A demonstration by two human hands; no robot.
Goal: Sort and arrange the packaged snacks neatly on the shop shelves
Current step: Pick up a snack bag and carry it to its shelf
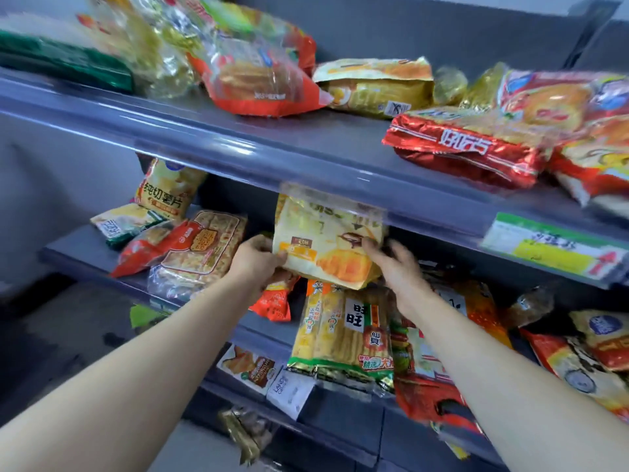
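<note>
I am looking up at grey shop shelving. The upper shelf (306,144) fills most of my view. Bags lie on it flat and at odd angles, with a red foil bag (466,155) near the front on the right and a red-and-clear bag (258,80) further back on the left. The middle shelf (78,253) below is just as loose: a clear cracker pack (200,253) overlaps a red packet (143,250), and a yellow potato chip bag (163,192) stands behind them. A tall rice cracker pack (340,335) lies just below my hands.

The thing in hand is the yellow pastry bag (326,243). It is upright, face towards me, in the air before the middle shelf's opening, and its top seam overlaps the front lip of the upper shelf. My left hand (255,260) grips its lower left corner, with fingers (262,241) curled behind and the thumb on the front. My right hand (398,267) pinches the right edge. It is blurred, so I cannot tell how far the other fingers wrap round.

To do this well, I would first dip the top seam clear of the lip. Then I would slide the bag in upright, square to the edge and label out, into the gap to the right of the cracker pack. I would hold it lightly by the edges, since the contents probably crush. The price label (551,247) on the upper lip sits well to the right, out of the way.
</note>
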